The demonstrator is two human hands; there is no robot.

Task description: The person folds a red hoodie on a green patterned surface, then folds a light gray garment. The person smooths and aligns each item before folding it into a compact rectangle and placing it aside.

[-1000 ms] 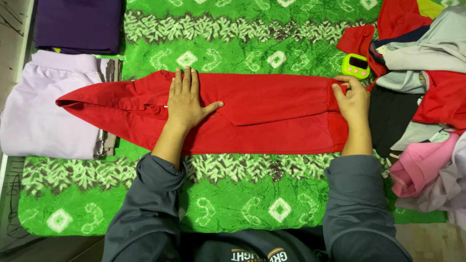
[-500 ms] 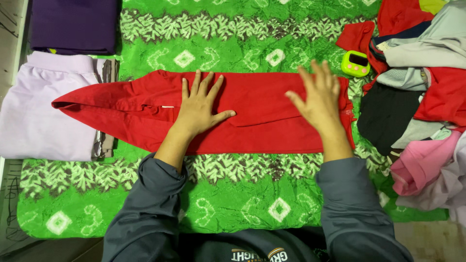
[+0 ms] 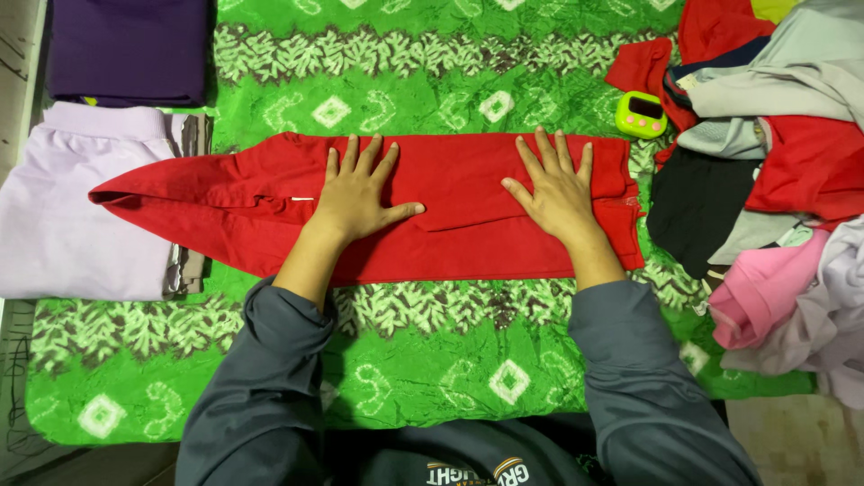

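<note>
The red garment (image 3: 432,202) lay across the middle of the frame on the green patterned cloth (image 3: 432,360), its long axis left to right. Both hands rested flat and open on it, gripping nothing: left hand (image 3: 355,193) near the centre, right hand (image 3: 558,189) nearer the right end.

Both my palms flat on a folded red garment.

My left hand (image 3: 357,193) and right hand (image 3: 560,187) press the red garment (image 3: 459,211) onto the green patterned cloth (image 3: 432,360); a lilac folded garment (image 3: 67,207) lies left, a clothes pile (image 3: 774,171) right.
</note>
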